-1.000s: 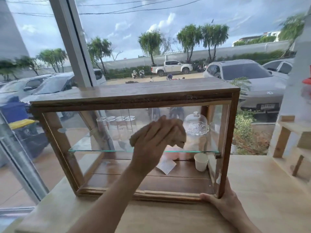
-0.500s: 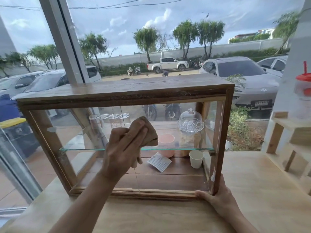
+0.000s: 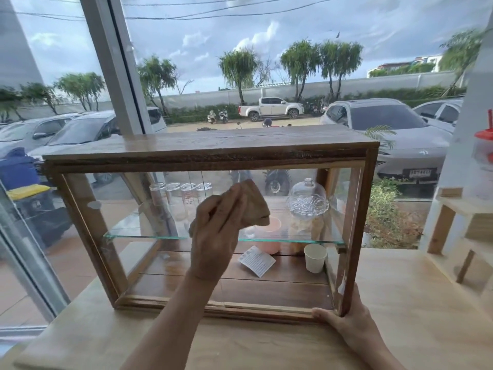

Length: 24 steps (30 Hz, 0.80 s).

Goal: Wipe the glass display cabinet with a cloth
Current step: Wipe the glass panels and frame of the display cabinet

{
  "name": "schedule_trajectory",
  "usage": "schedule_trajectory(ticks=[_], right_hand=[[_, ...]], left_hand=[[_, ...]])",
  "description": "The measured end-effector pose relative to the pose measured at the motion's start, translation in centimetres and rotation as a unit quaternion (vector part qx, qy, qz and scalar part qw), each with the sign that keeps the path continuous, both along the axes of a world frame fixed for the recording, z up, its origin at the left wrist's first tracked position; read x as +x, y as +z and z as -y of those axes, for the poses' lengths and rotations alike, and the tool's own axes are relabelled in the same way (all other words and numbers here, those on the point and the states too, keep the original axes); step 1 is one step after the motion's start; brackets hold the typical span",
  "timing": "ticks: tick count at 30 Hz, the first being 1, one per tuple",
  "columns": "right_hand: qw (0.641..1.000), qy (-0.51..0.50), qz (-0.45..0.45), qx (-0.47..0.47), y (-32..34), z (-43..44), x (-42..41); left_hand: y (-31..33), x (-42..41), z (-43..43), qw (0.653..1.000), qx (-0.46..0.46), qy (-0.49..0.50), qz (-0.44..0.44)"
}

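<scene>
Item: glass display cabinet (image 3: 210,153), wood-framed, set on the wooden counter (image 3: 413,303) at a window. Cloth (image 3: 253,206): bunched in the curled fingers of the left hand (image 3: 216,236) and pressed to the middle of the front pane. Right hand (image 3: 346,324): clasped round the lower right corner, by which the frame is braced. Advised: overlapping strokes are carried to the pane edges under even pressure.

A pale, light-grained wooden desk (image 3: 400,303) runs along a big window. On it stands a rectangular glass display cabinet with a dark wooden frame (image 3: 210,153), upright on its base across the desk's left and middle, its back toward the window. To the right, apart from the cabinet, a pale wooden rack with square legs (image 3: 442,225) stands on the desk. The right grip (image 3: 349,324) rests on the desk at the cabinet's lower right front corner, thumb along the base rail.
</scene>
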State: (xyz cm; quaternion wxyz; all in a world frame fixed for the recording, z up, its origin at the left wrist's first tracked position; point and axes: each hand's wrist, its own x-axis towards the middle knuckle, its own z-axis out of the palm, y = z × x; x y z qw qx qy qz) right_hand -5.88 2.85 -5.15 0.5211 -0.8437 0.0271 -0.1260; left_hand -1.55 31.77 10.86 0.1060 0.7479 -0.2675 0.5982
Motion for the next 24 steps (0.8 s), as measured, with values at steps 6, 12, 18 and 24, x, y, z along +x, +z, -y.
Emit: schedule_trajectory(ticks=[6,12,18,24], right_hand=[[1.0,0.012,-0.009,-0.004,0.0,-0.1,0.0],[1.0,0.019,0.001,-0.008,-0.1,0.0,0.2],[1.0,0.021,-0.01,-0.004,-0.2,0.2,0.3],[1.0,0.013,-0.012,-0.004,-0.9,0.3,0.5]], left_hand=[[-6.6,-3.0,6.1,0.995,0.038,0.05,-0.082],[0.1,-2.2,0.8,0.999,-0.044,0.008,-0.015],[0.2,-3.2,2.7,0.98,-0.195,-0.001,0.027],[5.0,-2.2,2.3,0.966,-0.227,0.011,0.126]])
